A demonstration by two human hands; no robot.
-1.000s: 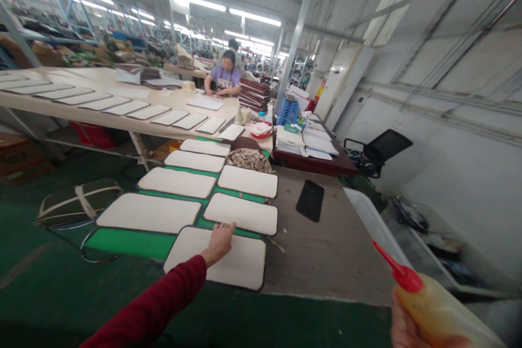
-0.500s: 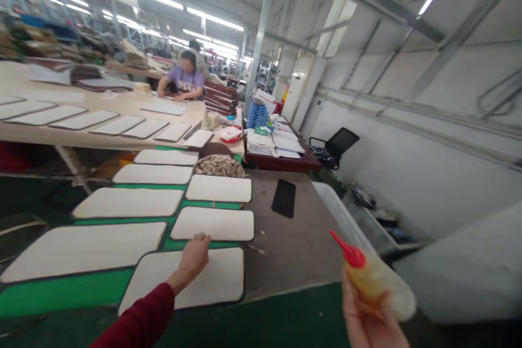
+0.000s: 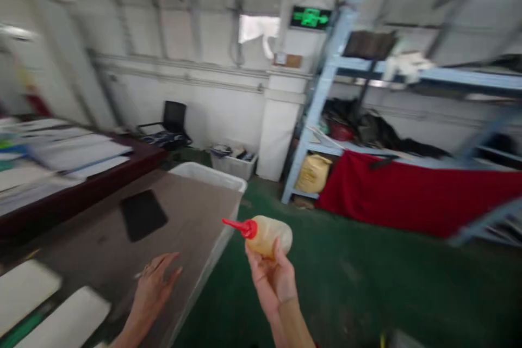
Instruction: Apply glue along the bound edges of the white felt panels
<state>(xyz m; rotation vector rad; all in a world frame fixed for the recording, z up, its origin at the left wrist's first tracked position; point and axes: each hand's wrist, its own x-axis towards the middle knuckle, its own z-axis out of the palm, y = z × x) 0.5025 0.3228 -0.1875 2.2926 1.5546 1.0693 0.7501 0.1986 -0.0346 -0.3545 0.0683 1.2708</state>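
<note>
My right hand (image 3: 271, 274) is wrapped round a translucent squeeze bottle (image 3: 271, 232) with yellowish contents. Its red nozzle (image 3: 242, 226) points left, and the bottle lies nearly level above the green floor. Over the grey-brown table (image 3: 196, 206), my left hand (image 3: 155, 283) has its fingers apart and holds nothing. A black rectangular object (image 3: 143, 215), like a phone, lies on that table beyond my left hand. Cream panels (image 3: 65, 318) rest at the lower left, partly cut off by the frame.
Papers (image 3: 77, 155) cover a dark red desk (image 3: 93, 189) at the left. White bins (image 3: 207, 174) and a black chair (image 3: 174, 119) stand beyond the table. A blue shelf rack (image 3: 316, 114) with red cloth (image 3: 391, 190) occupies the right. Green floor (image 3: 346, 272) lies between.
The view has swung right, bringing the rack and exit sign in. My left hand has left the cream panels and its fingers are spread. My right hand still holds the bottle, now nearer the view's middle.
</note>
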